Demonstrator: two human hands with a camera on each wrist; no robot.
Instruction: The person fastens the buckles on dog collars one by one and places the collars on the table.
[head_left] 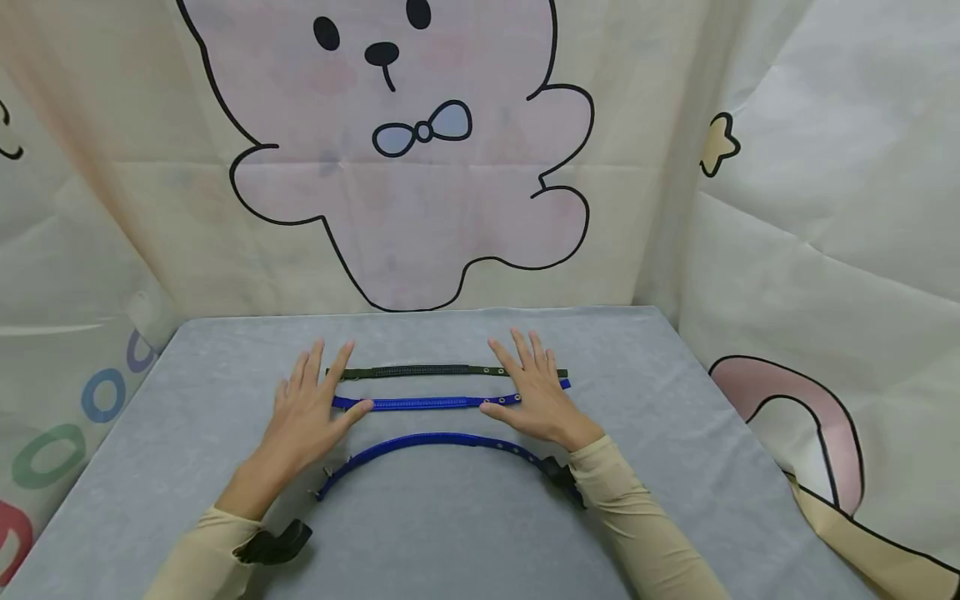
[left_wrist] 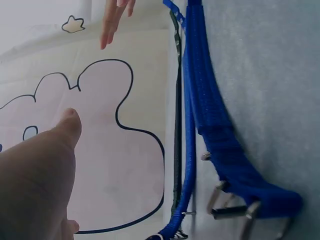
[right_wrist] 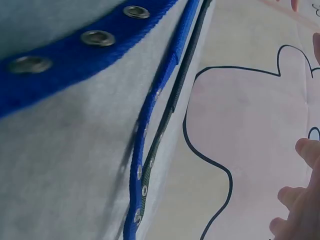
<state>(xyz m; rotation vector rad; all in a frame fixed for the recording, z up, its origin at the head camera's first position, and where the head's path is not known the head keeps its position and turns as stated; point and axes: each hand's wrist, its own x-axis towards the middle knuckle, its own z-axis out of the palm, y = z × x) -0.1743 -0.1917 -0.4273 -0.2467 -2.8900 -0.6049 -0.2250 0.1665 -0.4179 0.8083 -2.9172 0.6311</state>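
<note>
Three collars with metal eyelets lie in a row on the cloth. The dark green collar [head_left: 435, 370] is farthest back and straight, a straight blue collar [head_left: 427, 403] lies just in front of it, and a second blue collar [head_left: 442, 438] bows in an arch nearest me. Its metal buckle [left_wrist: 251, 212] shows in the left wrist view, its eyelets [right_wrist: 97, 38] in the right. My left hand [head_left: 300, 417], fingers spread, appears over the left ends of the two straight collars. Over their right ends my right hand [head_left: 540, 400] is also spread. Neither hand grips anything.
A grey cloth [head_left: 442, 533] covers the table. Behind it hangs a curtain [head_left: 622, 217] printed with a pink bear, and more printed fabric [head_left: 825, 250] encloses the sides. Black wrist mounts sit on both sleeves; the right one [head_left: 558, 475] hides part of the arched collar.
</note>
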